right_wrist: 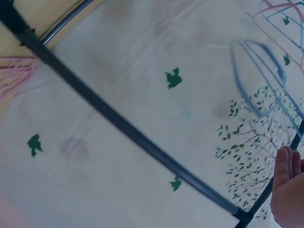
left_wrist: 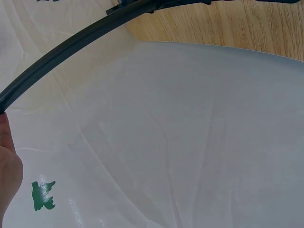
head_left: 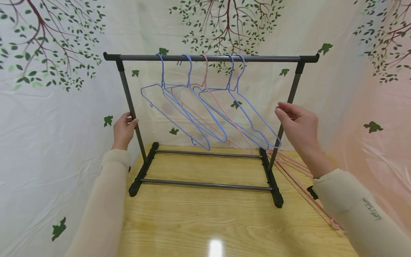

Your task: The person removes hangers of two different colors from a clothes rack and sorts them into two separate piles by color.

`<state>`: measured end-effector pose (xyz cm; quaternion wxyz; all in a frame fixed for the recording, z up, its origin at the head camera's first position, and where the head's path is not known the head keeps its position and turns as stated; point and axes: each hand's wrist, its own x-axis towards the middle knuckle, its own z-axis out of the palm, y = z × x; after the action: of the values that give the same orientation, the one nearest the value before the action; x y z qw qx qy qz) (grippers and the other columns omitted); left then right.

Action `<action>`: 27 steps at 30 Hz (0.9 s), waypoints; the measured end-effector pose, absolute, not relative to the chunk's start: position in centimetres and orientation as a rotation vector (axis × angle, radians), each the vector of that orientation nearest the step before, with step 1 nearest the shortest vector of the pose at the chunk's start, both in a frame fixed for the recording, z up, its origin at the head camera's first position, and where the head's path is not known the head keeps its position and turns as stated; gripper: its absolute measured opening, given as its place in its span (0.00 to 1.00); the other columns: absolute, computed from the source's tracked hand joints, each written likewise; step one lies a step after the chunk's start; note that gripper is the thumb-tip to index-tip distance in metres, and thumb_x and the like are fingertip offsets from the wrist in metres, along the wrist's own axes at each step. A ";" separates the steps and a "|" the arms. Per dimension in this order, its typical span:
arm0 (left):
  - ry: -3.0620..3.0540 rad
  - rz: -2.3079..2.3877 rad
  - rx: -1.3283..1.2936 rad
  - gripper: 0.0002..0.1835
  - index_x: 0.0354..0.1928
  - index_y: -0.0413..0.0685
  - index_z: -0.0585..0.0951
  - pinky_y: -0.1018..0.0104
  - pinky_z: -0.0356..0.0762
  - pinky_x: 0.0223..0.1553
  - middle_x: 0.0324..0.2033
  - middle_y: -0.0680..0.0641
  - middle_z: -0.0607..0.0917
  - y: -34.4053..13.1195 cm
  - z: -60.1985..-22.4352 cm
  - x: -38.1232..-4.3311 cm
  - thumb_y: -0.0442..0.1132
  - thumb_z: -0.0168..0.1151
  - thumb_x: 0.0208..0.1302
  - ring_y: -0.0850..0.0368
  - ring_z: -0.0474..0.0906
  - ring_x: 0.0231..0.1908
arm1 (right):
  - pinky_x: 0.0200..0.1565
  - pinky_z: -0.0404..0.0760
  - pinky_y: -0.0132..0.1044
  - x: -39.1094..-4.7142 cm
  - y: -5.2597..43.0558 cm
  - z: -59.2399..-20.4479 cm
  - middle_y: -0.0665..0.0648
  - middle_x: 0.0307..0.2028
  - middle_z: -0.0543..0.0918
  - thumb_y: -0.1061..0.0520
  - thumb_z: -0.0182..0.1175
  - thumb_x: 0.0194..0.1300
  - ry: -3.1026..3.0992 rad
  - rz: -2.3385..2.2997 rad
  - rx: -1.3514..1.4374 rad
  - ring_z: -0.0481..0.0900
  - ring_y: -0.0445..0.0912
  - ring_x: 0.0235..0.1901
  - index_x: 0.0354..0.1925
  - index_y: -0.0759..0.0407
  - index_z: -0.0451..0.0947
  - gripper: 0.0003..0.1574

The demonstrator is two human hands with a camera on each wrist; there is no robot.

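Observation:
A small black clothes rack (head_left: 266,59) stands on the table, with several blue hangers (head_left: 190,73) and one pink hanger (head_left: 206,73) hooked over its top bar. My left hand (head_left: 123,132) holds the left post (head_left: 127,96) about midway up, thumb in front and fingers partly behind it. Only the edge of that hand, against the post, shows in the left wrist view. My right hand (head_left: 300,125) is raised in front of the right post (head_left: 293,89), fingers bent loosely toward the thumb, with nothing visible in it. In the right wrist view, blue hangers appear beyond its fingers (right_wrist: 282,166).
More pink hangers (head_left: 290,177) lie in a pile on the wooden table (head_left: 192,217), right of the rack and partly behind my right forearm. Two low bars (head_left: 205,184) join the rack's feet. A pale cloth printed with branches and leaves (head_left: 64,142) surrounds the table.

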<state>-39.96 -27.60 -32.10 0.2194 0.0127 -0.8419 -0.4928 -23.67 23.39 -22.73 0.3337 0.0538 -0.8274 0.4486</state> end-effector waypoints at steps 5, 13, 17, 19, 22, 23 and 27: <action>-2.336 -1.359 0.039 0.24 0.69 0.43 0.70 0.47 0.72 0.58 0.57 0.34 0.79 -27.7 -32.0 -39.9 0.43 0.54 0.75 0.40 0.77 0.56 | 0.39 0.75 0.22 -24.6 20.5 -22.4 0.60 0.48 0.86 0.48 0.60 0.71 -2.229 1.145 0.251 0.82 0.37 0.39 0.57 0.61 0.82 0.24; -2.341 -1.382 0.055 0.24 0.69 0.44 0.70 0.47 0.71 0.60 0.59 0.35 0.79 -27.7 -32.0 -39.9 0.44 0.54 0.76 0.40 0.76 0.58 | 0.48 0.81 0.43 -25.7 17.0 -23.1 0.59 0.50 0.85 0.48 0.59 0.72 -2.361 1.151 0.350 0.83 0.50 0.48 0.60 0.60 0.79 0.25; -2.338 -1.381 0.050 0.24 0.69 0.43 0.70 0.47 0.71 0.59 0.58 0.35 0.79 -27.7 -32.0 -39.9 0.44 0.54 0.76 0.40 0.76 0.58 | 0.49 0.81 0.46 -26.3 16.0 -23.6 0.59 0.51 0.85 0.50 0.60 0.72 -2.413 1.173 0.367 0.83 0.51 0.49 0.61 0.61 0.79 0.24; -2.336 -1.378 0.045 0.24 0.69 0.43 0.70 0.47 0.71 0.59 0.58 0.34 0.79 -27.7 -32.0 -39.9 0.44 0.54 0.75 0.40 0.77 0.57 | 0.48 0.81 0.46 -26.5 15.5 -23.8 0.59 0.51 0.85 0.50 0.60 0.72 -2.439 1.183 0.360 0.82 0.51 0.49 0.61 0.61 0.79 0.24; -2.337 -1.370 0.039 0.25 0.69 0.42 0.70 0.47 0.71 0.59 0.58 0.34 0.79 -27.7 -32.1 -39.9 0.44 0.54 0.75 0.39 0.77 0.57 | 0.47 0.81 0.46 -26.8 15.0 -24.3 0.58 0.51 0.85 0.51 0.61 0.71 -2.463 1.171 0.343 0.82 0.51 0.48 0.60 0.61 0.79 0.24; -2.336 -1.368 0.037 0.25 0.69 0.42 0.70 0.47 0.71 0.59 0.58 0.34 0.79 -27.7 -32.1 -39.9 0.44 0.54 0.75 0.39 0.77 0.57 | 0.47 0.81 0.46 -26.9 14.9 -24.5 0.59 0.50 0.85 0.51 0.61 0.71 -2.465 1.158 0.342 0.82 0.51 0.48 0.60 0.61 0.79 0.24; -2.337 -1.366 0.031 0.25 0.69 0.42 0.70 0.46 0.72 0.59 0.58 0.34 0.79 -27.7 -32.0 -39.8 0.44 0.54 0.75 0.39 0.78 0.56 | 0.46 0.81 0.47 -27.1 14.5 -24.9 0.60 0.47 0.86 0.53 0.62 0.71 -2.459 1.108 0.350 0.82 0.51 0.45 0.58 0.62 0.80 0.22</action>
<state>-39.83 -27.66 -32.02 0.2155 0.0110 -0.8431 -0.4926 -27.07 14.53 -24.91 0.2095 0.1259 -0.8841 0.3983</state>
